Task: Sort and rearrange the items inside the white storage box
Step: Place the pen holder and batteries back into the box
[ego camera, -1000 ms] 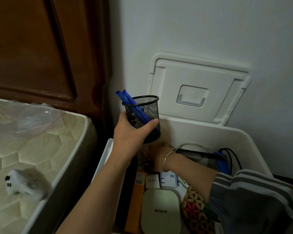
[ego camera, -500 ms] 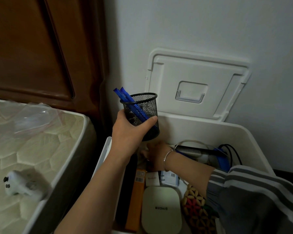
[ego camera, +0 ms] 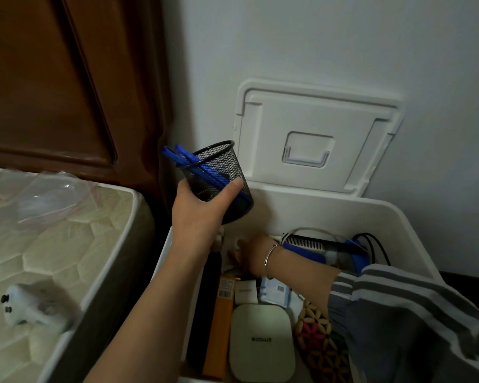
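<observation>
The white storage box (ego camera: 398, 225) stands open against the wall, its lid (ego camera: 315, 120) leaning upright behind it. My left hand (ego camera: 199, 214) grips a black mesh pen cup (ego camera: 219, 172) above the box's back-left corner. The cup tilts left, and blue pens (ego camera: 177, 156) stick out of it. My right hand (ego camera: 252, 252) reaches down into the back-left of the box under the cup; its fingers are partly hidden. Inside lie a black comb (ego camera: 310, 241), an orange box (ego camera: 221, 322), a white rounded case (ego camera: 262, 341) and a beaded mat (ego camera: 318, 344).
A mattress (ego camera: 53, 258) sits close on the left, carrying a small white plush toy (ego camera: 25, 305) and a clear plastic bag (ego camera: 47, 197). The wooden headboard (ego camera: 67, 78) rises behind it. Black cables (ego camera: 371, 244) and a blue item fill the box's back-right corner.
The pen cup has tipped further left and risen slightly in my left hand. My right hand stays low in the back-left of the box.
</observation>
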Demonstrator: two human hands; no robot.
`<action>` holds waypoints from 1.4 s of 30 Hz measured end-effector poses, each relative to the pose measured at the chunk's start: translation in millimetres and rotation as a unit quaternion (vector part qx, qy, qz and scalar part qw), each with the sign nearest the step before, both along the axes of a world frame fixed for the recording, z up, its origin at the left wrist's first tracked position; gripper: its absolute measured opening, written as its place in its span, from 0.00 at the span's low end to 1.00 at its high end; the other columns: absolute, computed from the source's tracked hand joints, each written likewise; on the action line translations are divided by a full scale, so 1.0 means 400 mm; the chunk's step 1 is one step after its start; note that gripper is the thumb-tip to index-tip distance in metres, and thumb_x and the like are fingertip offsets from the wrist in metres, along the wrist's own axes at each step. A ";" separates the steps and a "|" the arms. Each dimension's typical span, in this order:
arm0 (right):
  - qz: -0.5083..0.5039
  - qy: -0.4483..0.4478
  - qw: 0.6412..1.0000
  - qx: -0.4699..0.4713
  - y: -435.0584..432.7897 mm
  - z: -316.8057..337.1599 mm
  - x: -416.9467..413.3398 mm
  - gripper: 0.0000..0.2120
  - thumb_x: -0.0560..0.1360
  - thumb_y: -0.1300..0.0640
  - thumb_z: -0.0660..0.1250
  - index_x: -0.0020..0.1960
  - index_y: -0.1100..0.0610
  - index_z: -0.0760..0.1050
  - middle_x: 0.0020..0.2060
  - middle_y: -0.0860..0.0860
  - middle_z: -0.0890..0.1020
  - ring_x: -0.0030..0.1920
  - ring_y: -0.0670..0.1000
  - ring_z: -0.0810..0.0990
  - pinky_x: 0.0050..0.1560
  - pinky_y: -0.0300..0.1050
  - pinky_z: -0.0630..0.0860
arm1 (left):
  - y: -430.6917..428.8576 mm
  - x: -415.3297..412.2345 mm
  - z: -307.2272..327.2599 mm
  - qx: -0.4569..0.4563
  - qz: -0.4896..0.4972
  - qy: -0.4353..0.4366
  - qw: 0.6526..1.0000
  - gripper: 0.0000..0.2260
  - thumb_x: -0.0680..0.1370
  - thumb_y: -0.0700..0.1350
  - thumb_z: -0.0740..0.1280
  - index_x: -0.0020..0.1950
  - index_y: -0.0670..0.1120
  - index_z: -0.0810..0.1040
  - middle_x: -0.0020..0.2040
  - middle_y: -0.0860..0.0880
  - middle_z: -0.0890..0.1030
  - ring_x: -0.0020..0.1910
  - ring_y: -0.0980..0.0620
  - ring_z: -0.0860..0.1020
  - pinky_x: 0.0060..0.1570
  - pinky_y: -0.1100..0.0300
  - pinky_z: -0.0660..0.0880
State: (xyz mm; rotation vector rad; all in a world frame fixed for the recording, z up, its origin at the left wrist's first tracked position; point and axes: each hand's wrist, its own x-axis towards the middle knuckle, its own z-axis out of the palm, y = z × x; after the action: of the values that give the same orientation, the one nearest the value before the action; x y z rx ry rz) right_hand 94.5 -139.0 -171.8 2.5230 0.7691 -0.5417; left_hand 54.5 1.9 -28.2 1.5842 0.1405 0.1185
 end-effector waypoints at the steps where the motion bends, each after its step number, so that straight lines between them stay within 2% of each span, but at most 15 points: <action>1: -0.002 0.001 1.000 0.002 0.001 0.002 -0.001 0.20 0.79 0.54 0.56 0.70 0.53 0.60 0.63 0.57 0.69 0.55 0.61 0.76 0.36 0.52 0.70 | 0.000 0.000 0.000 -0.017 0.001 0.001 1.000 0.23 0.65 0.57 0.76 0.56 0.53 0.75 0.48 0.56 0.81 0.35 0.65 0.80 0.32 0.68 0.77; 3: -0.007 0.003 1.000 0.004 0.002 0.011 -0.001 0.19 0.79 0.56 0.56 0.69 0.55 0.62 0.62 0.57 0.70 0.56 0.61 0.76 0.41 0.54 0.74 | 0.000 0.002 0.000 -0.038 0.004 0.005 0.999 0.20 0.66 0.56 0.77 0.53 0.54 0.75 0.45 0.55 0.82 0.26 0.66 0.78 0.24 0.72 0.73; 8: -0.028 0.036 0.998 0.043 0.003 0.042 -0.010 0.17 0.78 0.57 0.58 0.66 0.58 0.67 0.59 0.57 0.73 0.55 0.60 0.77 0.46 0.52 0.76 | 0.001 0.002 -0.001 -0.038 0.007 0.001 0.999 0.23 0.65 0.57 0.77 0.56 0.54 0.75 0.49 0.56 0.82 0.32 0.67 0.80 0.26 0.73 0.73; 12: -0.086 0.049 0.986 0.133 0.001 0.077 -0.015 0.12 0.77 0.58 0.61 0.58 0.63 0.73 0.54 0.59 0.76 0.50 0.60 0.78 0.42 0.48 0.75 | -0.002 0.001 0.000 -0.045 0.004 0.005 0.999 0.21 0.66 0.55 0.77 0.55 0.53 0.75 0.46 0.55 0.81 0.26 0.67 0.77 0.24 0.73 0.72; 15: -0.124 0.066 0.967 0.212 0.000 0.107 -0.012 0.10 0.75 0.59 0.63 0.53 0.63 0.75 0.52 0.60 0.78 0.50 0.59 0.78 0.45 0.47 0.74 | -0.001 0.003 -0.001 -0.036 0.008 0.006 0.999 0.24 0.66 0.56 0.77 0.57 0.52 0.75 0.49 0.56 0.82 0.41 0.65 0.81 0.38 0.68 0.77; 17: -0.147 0.060 0.947 0.278 -0.004 0.123 -0.011 0.06 0.74 0.58 0.64 0.46 0.61 0.75 0.47 0.59 0.80 0.46 0.57 0.78 0.41 0.44 0.70 | 0.000 0.003 -0.002 -0.029 0.008 0.008 0.999 0.26 0.65 0.57 0.77 0.59 0.52 0.75 0.52 0.56 0.81 0.51 0.61 0.80 0.48 0.64 0.76; 20: -0.206 0.082 0.898 0.381 -0.012 0.149 -0.005 0.09 0.74 0.56 0.64 0.40 0.62 0.75 0.38 0.57 0.80 0.36 0.51 0.74 0.38 0.44 0.70 | 0.000 0.001 0.000 -0.030 0.008 0.006 1.000 0.27 0.65 0.58 0.76 0.60 0.52 0.74 0.52 0.57 0.81 0.52 0.62 0.79 0.48 0.66 0.75; 23: -0.313 0.163 0.799 0.487 -0.028 0.177 -0.005 0.08 0.74 0.55 0.64 0.36 0.53 0.76 0.30 0.46 0.79 0.31 0.44 0.75 0.33 0.37 0.72 | -0.001 0.000 0.002 -0.035 0.011 0.003 0.999 0.28 0.65 0.58 0.76 0.61 0.52 0.74 0.53 0.57 0.81 0.51 0.62 0.79 0.46 0.68 0.74; 27: -0.484 0.368 0.523 0.598 -0.072 0.181 -0.032 0.06 0.75 0.59 0.63 0.40 0.60 0.72 0.32 0.53 0.78 0.26 0.48 0.76 0.23 0.35 0.68 | -0.001 0.000 0.002 -0.037 0.011 0.002 0.999 0.28 0.64 0.58 0.76 0.61 0.52 0.74 0.52 0.57 0.81 0.51 0.62 0.79 0.44 0.69 0.74; 30: -0.524 0.429 0.307 0.668 -0.096 0.173 -0.062 0.04 0.72 0.59 0.64 0.40 0.59 0.70 0.33 0.55 0.78 0.25 0.46 0.72 0.19 0.33 0.65 | 0.001 0.003 0.002 -0.037 0.009 0.003 0.999 0.30 0.64 0.58 0.76 0.63 0.51 0.74 0.54 0.57 0.80 0.53 0.61 0.78 0.47 0.68 0.74; 31: -0.526 0.434 0.248 0.688 -0.099 0.171 -0.070 0.04 0.70 0.59 0.64 0.40 0.59 0.70 0.33 0.55 0.78 0.24 0.45 0.72 0.19 0.33 0.66 | 0.001 0.004 0.002 -0.038 0.009 0.003 0.999 0.30 0.64 0.59 0.76 0.63 0.51 0.73 0.55 0.57 0.80 0.54 0.60 0.78 0.48 0.66 0.74; 33: -0.529 0.428 0.184 0.709 -0.098 0.168 -0.082 0.06 0.69 0.57 0.63 0.40 0.60 0.71 0.33 0.56 0.76 0.23 0.46 0.72 0.18 0.33 0.68 | 0.000 0.007 0.001 -0.038 0.008 0.003 0.999 0.31 0.64 0.59 0.76 0.64 0.51 0.73 0.56 0.56 0.80 0.55 0.59 0.78 0.50 0.65 0.74; 35: -0.540 0.405 0.164 0.720 -0.097 0.166 -0.090 0.09 0.69 0.55 0.66 0.41 0.61 0.73 0.34 0.57 0.77 0.24 0.48 0.75 0.20 0.36 0.73 | -0.002 0.005 0.003 -0.037 0.004 0.002 0.999 0.31 0.65 0.59 0.75 0.64 0.51 0.73 0.56 0.56 0.79 0.56 0.59 0.78 0.49 0.66 0.73; 37: -0.553 0.374 0.171 0.725 -0.098 0.167 -0.097 0.12 0.68 0.52 0.71 0.39 0.61 0.77 0.35 0.58 0.79 0.28 0.51 0.79 0.25 0.41 0.78 | -0.004 0.004 0.002 -0.038 -0.001 0.002 0.999 0.31 0.65 0.59 0.75 0.64 0.51 0.73 0.56 0.57 0.79 0.55 0.59 0.77 0.47 0.67 0.73; 42: -0.535 0.326 0.269 0.732 -0.093 0.176 -0.108 0.07 0.66 0.59 0.75 0.33 0.55 0.76 0.34 0.56 0.82 0.32 0.49 0.82 0.25 0.37 0.76 | -0.002 0.005 0.004 -0.043 0.001 0.003 0.999 0.30 0.65 0.59 0.75 0.63 0.51 0.73 0.55 0.57 0.80 0.54 0.60 0.78 0.47 0.67 0.73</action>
State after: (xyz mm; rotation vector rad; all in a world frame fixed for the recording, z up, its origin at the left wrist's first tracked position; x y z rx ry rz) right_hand 51.2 -176.4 -101.3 4.1603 -1.6642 -2.2429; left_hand 56.5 1.2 -26.7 1.4978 0.1505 0.1069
